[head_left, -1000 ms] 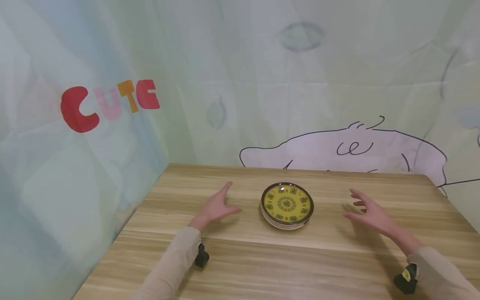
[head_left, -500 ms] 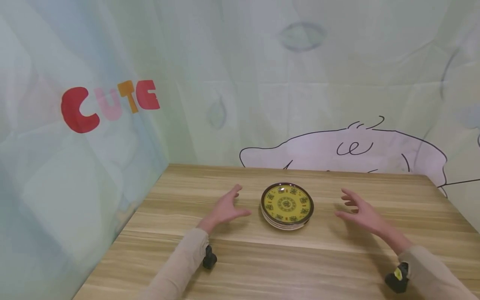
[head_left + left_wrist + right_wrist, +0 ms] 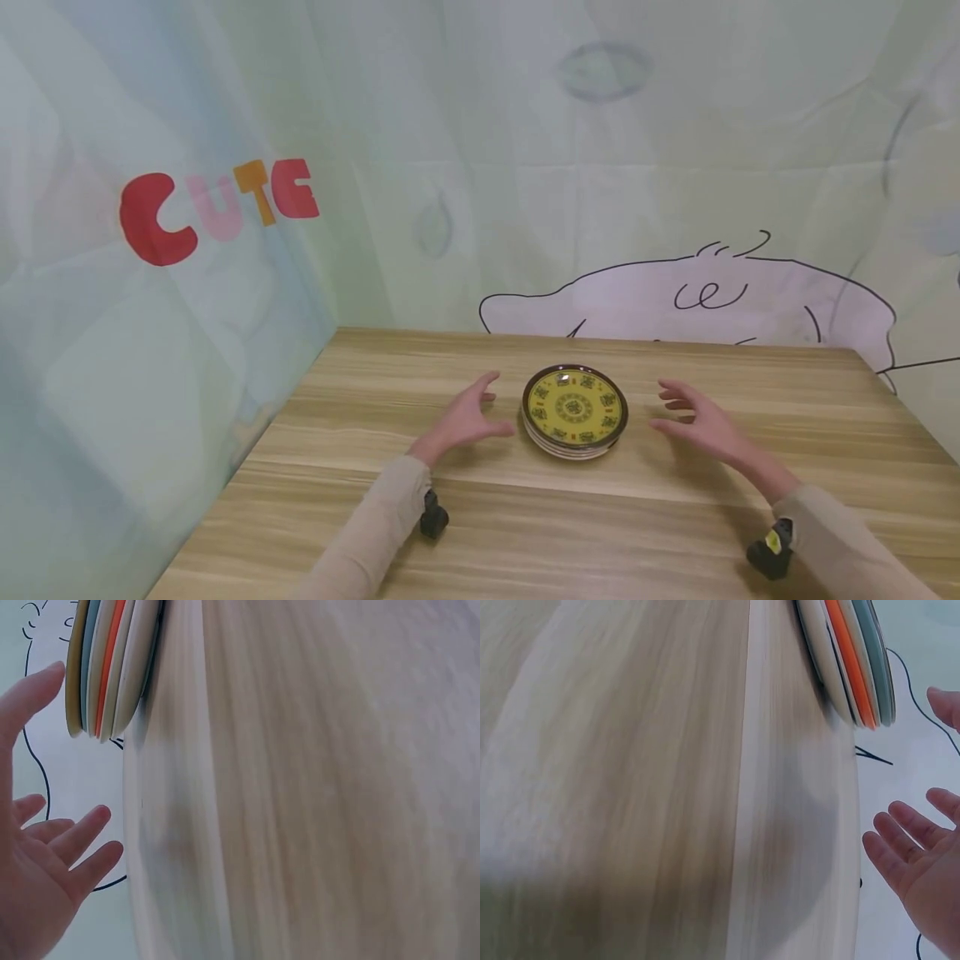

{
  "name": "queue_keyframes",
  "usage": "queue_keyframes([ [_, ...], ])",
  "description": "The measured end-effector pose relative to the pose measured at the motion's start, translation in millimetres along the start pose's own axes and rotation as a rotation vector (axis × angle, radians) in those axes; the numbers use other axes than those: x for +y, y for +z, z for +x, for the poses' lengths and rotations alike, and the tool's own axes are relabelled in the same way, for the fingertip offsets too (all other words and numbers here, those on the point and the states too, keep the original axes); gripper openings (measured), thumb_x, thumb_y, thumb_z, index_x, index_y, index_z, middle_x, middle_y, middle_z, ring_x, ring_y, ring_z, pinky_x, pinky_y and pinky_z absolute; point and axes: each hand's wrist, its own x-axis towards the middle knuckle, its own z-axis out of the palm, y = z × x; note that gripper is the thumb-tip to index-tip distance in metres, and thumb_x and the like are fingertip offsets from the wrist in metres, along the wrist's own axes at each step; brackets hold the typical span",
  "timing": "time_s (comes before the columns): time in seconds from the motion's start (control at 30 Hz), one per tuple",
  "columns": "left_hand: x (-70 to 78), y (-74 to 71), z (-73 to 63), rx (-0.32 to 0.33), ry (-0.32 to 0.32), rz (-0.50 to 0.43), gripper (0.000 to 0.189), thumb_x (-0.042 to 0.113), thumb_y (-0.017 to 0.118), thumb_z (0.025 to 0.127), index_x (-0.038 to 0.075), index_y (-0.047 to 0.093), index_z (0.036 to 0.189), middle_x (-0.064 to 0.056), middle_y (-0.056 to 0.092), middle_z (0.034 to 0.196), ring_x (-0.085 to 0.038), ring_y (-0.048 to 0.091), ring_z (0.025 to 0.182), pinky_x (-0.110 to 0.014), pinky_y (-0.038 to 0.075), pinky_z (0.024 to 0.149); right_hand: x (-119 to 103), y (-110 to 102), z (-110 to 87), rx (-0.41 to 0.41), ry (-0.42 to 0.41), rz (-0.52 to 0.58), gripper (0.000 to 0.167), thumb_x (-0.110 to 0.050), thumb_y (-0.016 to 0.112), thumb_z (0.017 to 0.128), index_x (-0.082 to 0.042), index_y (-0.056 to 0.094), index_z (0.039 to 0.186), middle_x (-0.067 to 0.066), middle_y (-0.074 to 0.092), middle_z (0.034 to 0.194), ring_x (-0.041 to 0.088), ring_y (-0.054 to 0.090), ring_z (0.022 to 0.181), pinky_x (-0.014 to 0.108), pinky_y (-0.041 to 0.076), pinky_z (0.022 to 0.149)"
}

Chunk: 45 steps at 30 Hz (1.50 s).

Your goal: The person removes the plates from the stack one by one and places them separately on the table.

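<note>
Stacked plates (image 3: 573, 408) are set in a neat pile on the wood-grained worktop (image 3: 525, 542), toward its far side and between two bare hands. Yellow is shown inside the topmost one, which is bordered by a dark brown rim; a ring of dark motifs with small red marks is arranged around a round central pattern, and a bright glint is caught near the far edge. In both wrist views the plates are seen edge-on, with blue-grey, cream and orange rims layered together.

The left hand (image 3: 465, 417) is held just beside the plates on their left, with its fingers extended and its thumb spread apart from them. The right hand (image 3: 701, 425) is held near the plates on the other side, its fingers likewise loosely extended and its thumb parted. Both palms are turned toward the plates, and a gap is left on each side, the narrower one at the left in the head view.

The arms are covered by a beige left sleeve (image 3: 367, 533) and a matching right sleeve (image 3: 847, 542). Behind, a pale printed cloth (image 3: 465, 108) is hung, on which coloured letters (image 3: 159, 221) spelling "CUTE" are shown.
</note>
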Motion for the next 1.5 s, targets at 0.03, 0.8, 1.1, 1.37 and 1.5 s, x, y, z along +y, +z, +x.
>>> queue_keyframes([
  [0.03, 0.5, 1.1, 0.5, -0.006, -0.002, -0.001, 0.101, 0.032, 0.08, 0.064, 0.014, 0.021, 0.144, -0.02, 0.039, 0.138, -0.029, 0.045, 0.121, -0.051, 0.035, 0.099, 0, 1, 1.0, -0.002, 0.001, 0.001, 0.07, -0.026, 0.067, 0.081, 0.004, 0.032, 0.135, 0.029, 0.046, 0.124, 0.042, 0.048, 0.109, 0.051, 0.045, 0.09],
  [0.8, 7.3, 18.4, 11.9, -0.066, 0.037, -0.076, 0.107, 0.034, 0.082, 0.061, 0.014, 0.019, 0.145, -0.011, 0.034, 0.143, -0.026, 0.043, 0.123, -0.042, 0.033, 0.104, -15, 30, 20.7, -0.015, 0.034, -0.003, 0.066, -0.032, 0.068, 0.079, 0.003, 0.042, 0.129, 0.024, 0.052, 0.118, 0.037, 0.053, 0.103, 0.048, 0.048, 0.085],
  [1.1, 9.5, 24.0, 13.3, -0.079, 0.023, -0.11, 0.105, 0.033, 0.083, 0.061, 0.012, 0.022, 0.144, -0.014, 0.033, 0.143, -0.028, 0.042, 0.124, -0.043, 0.033, 0.104, -18, 37, 24.2, 0.009, 0.013, -0.009, 0.064, -0.028, 0.07, 0.078, 0.007, 0.045, 0.126, 0.026, 0.051, 0.119, 0.036, 0.053, 0.101, 0.044, 0.05, 0.083],
  [1.37, 10.9, 26.6, 14.0, -0.082, 0.021, -0.106, 0.106, 0.034, 0.083, 0.06, 0.012, 0.022, 0.144, -0.014, 0.036, 0.142, -0.027, 0.042, 0.124, -0.043, 0.029, 0.106, -19, 42, 27.5, 0.032, -0.001, -0.018, 0.063, -0.024, 0.073, 0.075, 0.009, 0.048, 0.122, 0.024, 0.054, 0.113, 0.031, 0.057, 0.093, 0.04, 0.052, 0.077],
  [1.5, 11.5, 27.1, 14.2, -0.086, 0.036, -0.099, 0.106, 0.035, 0.083, 0.061, 0.009, 0.021, 0.144, -0.012, 0.038, 0.14, -0.026, 0.041, 0.125, -0.044, 0.028, 0.107, -18, 44, 28.9, 0.054, -0.014, -0.038, 0.059, -0.022, 0.074, 0.075, 0.008, 0.051, 0.119, 0.022, 0.056, 0.11, 0.029, 0.058, 0.088, 0.037, 0.053, 0.074],
])
